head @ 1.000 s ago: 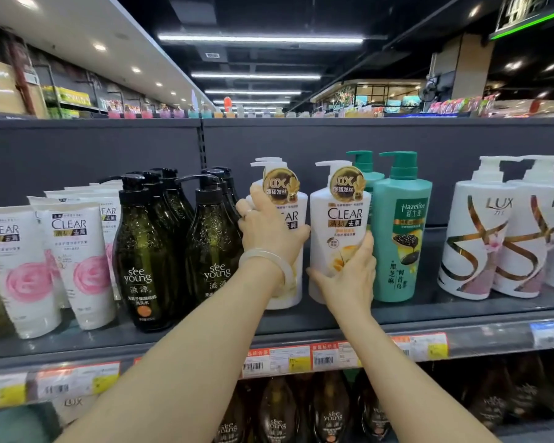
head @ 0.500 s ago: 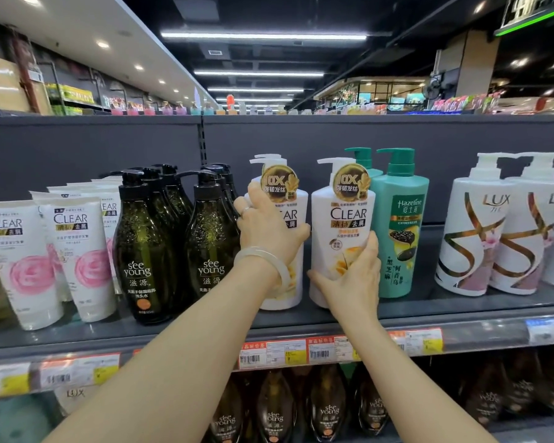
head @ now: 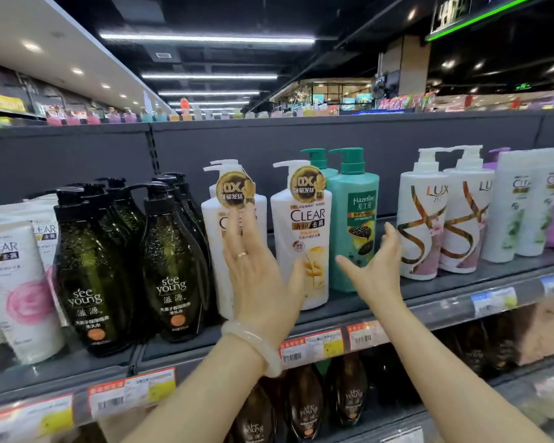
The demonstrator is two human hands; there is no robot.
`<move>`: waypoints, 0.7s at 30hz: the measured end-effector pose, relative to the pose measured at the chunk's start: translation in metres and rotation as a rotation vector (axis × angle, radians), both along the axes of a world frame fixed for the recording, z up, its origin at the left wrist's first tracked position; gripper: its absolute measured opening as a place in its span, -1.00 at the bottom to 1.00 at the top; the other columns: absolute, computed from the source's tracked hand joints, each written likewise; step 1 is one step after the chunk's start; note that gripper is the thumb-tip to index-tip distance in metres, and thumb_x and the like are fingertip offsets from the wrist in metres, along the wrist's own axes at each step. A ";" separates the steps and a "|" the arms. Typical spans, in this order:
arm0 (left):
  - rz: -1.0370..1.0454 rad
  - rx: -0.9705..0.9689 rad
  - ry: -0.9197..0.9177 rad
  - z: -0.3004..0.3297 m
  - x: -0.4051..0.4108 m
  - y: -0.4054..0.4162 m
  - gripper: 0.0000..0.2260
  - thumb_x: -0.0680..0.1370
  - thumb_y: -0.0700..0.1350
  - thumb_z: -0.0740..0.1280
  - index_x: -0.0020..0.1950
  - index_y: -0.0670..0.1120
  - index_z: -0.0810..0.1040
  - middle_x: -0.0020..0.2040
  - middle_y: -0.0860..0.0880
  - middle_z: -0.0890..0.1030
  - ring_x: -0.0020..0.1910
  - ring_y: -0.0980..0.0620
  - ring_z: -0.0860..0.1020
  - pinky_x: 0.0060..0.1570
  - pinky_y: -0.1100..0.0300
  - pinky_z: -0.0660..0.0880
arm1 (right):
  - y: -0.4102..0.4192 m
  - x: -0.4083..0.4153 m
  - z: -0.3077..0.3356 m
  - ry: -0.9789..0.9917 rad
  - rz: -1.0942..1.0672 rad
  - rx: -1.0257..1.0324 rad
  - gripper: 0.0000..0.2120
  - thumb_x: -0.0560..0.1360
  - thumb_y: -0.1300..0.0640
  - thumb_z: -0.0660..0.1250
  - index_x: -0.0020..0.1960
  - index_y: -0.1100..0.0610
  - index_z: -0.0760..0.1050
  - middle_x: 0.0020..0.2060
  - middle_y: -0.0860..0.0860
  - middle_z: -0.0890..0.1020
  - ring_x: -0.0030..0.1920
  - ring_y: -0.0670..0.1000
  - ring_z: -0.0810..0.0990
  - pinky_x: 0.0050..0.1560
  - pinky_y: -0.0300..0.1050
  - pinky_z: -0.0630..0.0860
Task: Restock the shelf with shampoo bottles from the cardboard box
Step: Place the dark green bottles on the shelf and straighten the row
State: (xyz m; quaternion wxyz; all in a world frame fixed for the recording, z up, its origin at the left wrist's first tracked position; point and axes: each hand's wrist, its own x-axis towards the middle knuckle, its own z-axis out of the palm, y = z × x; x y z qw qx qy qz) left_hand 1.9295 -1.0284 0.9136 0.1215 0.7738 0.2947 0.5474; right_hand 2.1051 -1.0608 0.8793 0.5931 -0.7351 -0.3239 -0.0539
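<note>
Two white CLEAR shampoo bottles stand upright side by side on the grey shelf (head: 429, 302). My left hand (head: 263, 282) is open, fingers spread, in front of the left CLEAR bottle (head: 215, 238) and hides its label. My right hand (head: 375, 266) is open too, palm turned inward, in front of the teal Hazeline bottle (head: 355, 219), just right of the right CLEAR bottle (head: 304, 231). Neither hand grips anything. The cardboard box is out of view.
Dark green See Young bottles (head: 173, 260) stand left of the CLEAR bottles, white CLEAR tubes (head: 16, 282) further left. White LUX bottles (head: 422, 219) and more white and purple bottles stand to the right. Price tags (head: 311, 346) line the shelf edge; a lower shelf holds brown bottles (head: 304, 410).
Both hands have let go of the two CLEAR bottles and pulled back with fingers open. The right hand shifted right. The view turned slightly to the right.
</note>
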 end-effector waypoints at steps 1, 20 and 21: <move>-0.030 -0.009 0.027 -0.010 0.001 -0.004 -0.20 0.45 -0.04 0.41 0.51 -0.12 -0.02 0.52 -0.14 0.03 0.50 -0.05 -0.03 0.50 0.06 -0.04 | 0.006 0.004 -0.001 -0.006 0.025 -0.059 0.00 0.29 0.11 0.54 0.51 0.12 -0.02 0.41 0.16 0.23 0.43 0.13 0.20 0.44 0.13 0.22; -0.298 -0.157 0.211 -0.053 0.016 -0.021 -0.23 0.51 -0.08 0.32 0.52 -0.02 -0.15 0.51 0.03 -0.01 0.48 0.11 -0.02 0.37 0.37 -0.09 | -0.004 0.004 -0.007 -0.047 0.016 -0.059 0.11 0.16 0.03 0.59 0.49 0.04 -0.04 0.30 0.08 0.37 0.33 0.08 0.35 0.36 0.09 0.35; -0.305 -0.161 0.212 -0.054 0.017 -0.022 -0.23 0.51 -0.07 0.31 0.52 -0.02 -0.17 0.51 0.03 -0.04 0.48 0.13 -0.05 0.37 0.39 -0.12 | -0.006 0.005 -0.008 -0.035 0.045 -0.057 0.12 0.17 0.02 0.59 0.50 0.03 -0.07 0.34 0.08 0.34 0.36 0.07 0.32 0.39 0.09 0.32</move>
